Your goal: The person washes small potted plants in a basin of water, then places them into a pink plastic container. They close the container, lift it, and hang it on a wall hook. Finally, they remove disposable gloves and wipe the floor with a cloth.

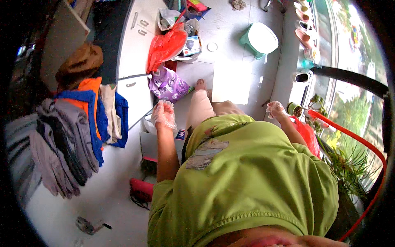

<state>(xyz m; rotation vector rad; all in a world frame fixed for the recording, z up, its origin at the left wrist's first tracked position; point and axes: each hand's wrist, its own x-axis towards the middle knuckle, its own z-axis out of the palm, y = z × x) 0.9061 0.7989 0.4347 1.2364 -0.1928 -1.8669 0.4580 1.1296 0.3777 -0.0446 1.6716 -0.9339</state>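
Note:
My left hand (164, 115) wears a thin clear plastic glove, its palm turned up and its fingers loosely curled. Nothing plainly shows in it. It hovers near the edge of a white cabinet (135, 66), below a purple printed plastic bag (169, 84). On the other side my right hand (275, 109), gloved the same way, has bent fingers; I cannot see whether it holds anything. Nearby are a small potted plant (294, 109) and a red plastic bag (306, 136). A white board or sheet (231, 81) lies on the floor beyond my legs.
A green stool with a white top (263, 38) stands on the tiles. Red bags (166, 46) and a box (192, 45) sit along the cabinet. Shoes (302, 77) line the window ledge. Clothes (64, 142) hang at left; a red hose (361, 139) curves at right.

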